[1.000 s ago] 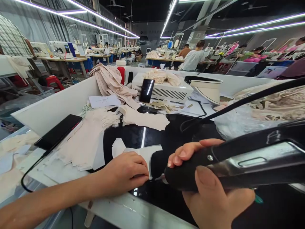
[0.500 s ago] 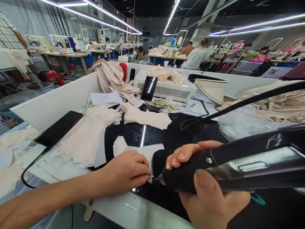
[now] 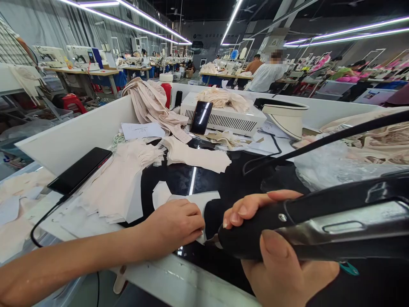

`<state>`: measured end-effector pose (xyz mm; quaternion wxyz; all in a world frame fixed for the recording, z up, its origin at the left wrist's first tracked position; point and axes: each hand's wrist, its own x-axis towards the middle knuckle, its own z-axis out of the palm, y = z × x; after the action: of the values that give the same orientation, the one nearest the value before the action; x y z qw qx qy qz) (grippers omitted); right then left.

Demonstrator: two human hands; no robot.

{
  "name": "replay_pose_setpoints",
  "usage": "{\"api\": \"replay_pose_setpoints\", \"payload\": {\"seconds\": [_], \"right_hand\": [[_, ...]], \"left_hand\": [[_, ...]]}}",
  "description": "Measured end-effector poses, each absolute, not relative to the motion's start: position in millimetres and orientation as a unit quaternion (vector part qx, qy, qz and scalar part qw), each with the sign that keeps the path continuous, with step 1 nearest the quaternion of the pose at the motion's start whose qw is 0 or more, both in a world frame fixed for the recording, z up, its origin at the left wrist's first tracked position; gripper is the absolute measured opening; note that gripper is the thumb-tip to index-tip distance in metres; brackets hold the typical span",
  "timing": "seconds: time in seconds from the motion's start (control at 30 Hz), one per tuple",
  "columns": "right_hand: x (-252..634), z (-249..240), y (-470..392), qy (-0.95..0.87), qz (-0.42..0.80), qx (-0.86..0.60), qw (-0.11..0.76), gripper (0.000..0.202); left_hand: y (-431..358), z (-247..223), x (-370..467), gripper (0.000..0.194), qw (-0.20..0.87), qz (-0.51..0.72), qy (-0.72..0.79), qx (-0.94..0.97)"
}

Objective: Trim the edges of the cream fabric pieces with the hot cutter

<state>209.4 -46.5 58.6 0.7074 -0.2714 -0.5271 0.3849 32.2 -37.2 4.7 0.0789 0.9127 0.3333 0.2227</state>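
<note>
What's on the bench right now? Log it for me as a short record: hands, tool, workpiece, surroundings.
left hand: resting over the white cut piece, fingertips near its edge
right hand: wrapped around a black handheld tool
tool tip: beside the left fingertips; contact with the piece unclear
surface: glossy black top
left side: pile of pale cut pieces, dark phone
back: white vented box, second phone standing in front of it

No words I can make out from here: the white paper slip (image 3: 142,130) shows only blurred lines, the back wall (image 3: 220,37) tiny lettering, the pillar (image 3: 275,42) a triangular sign!
</note>
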Motion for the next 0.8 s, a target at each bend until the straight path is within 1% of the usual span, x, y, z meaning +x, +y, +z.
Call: {"api": "replay_pose_setpoints", "payload": {"seconds": [0.1, 0.3, 0.5, 0.57, 0.67, 0.8], "right_hand": [[211, 58, -47, -0.527, 0.384, -0.278, 0.705, 0.037], [211, 58, -47, -0.526, 0.385, -0.294, 0.699, 0.041], [211, 59, -47, -0.528, 0.39, -0.287, 0.698, 0.035], [211, 59, -47, -0.527, 0.391, -0.29, 0.696, 0.036], [212, 61, -47, -0.524, 0.393, -0.292, 0.697, 0.039], [211, 63, -48, -0.525, 0.388, -0.298, 0.696, 0.037]], "left_hand": [[-38, 4, 33, 0.006, 0.053, 0.238, 0.319, 0.916], [-35, 2, 29, 0.016, 0.089, 0.216, 0.263, 0.936], [-32, 2, 20, 0.022, 0.083, 0.21, 0.218, 0.949], [-33, 1, 16, 0.025, 0.087, 0.219, 0.218, 0.947], [-34, -1, 11, 0.024, 0.083, 0.236, 0.214, 0.944], [-34, -4, 8, 0.024, 0.078, 0.247, 0.205, 0.944]]}}
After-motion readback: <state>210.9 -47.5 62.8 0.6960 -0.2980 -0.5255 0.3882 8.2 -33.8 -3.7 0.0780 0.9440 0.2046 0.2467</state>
